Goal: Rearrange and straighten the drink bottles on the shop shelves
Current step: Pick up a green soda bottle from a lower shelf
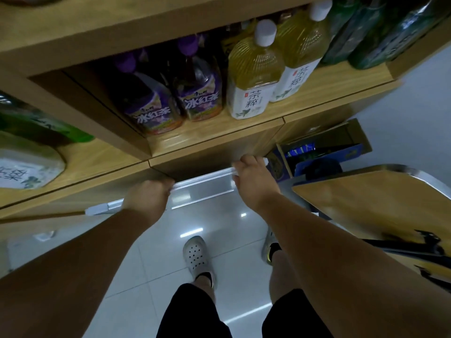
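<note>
Left hand (146, 198) and right hand (253, 181) curl fingers (247, 159) round the silver rail (202, 179); at 12 o'clock stand dark purple-capped bottles (195, 93) and yellow white-capped bottles (253, 76).

Dim, soft blur, floor (190, 230) glare, wide-angle edge warp

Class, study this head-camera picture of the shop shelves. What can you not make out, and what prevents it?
Head view throughout.
Fingertips of the left hand and right hand: curled over the metal rail, hidden behind it.
Dark green bottles, top right: blurred, cut by the edge, labels unreadable.
Bottles behind the purple-capped bottles: lost in shadow, uncountable.
White-labelled bottle at left: cut off by the edge.
Cardboard box contents: dark, too small.
</note>
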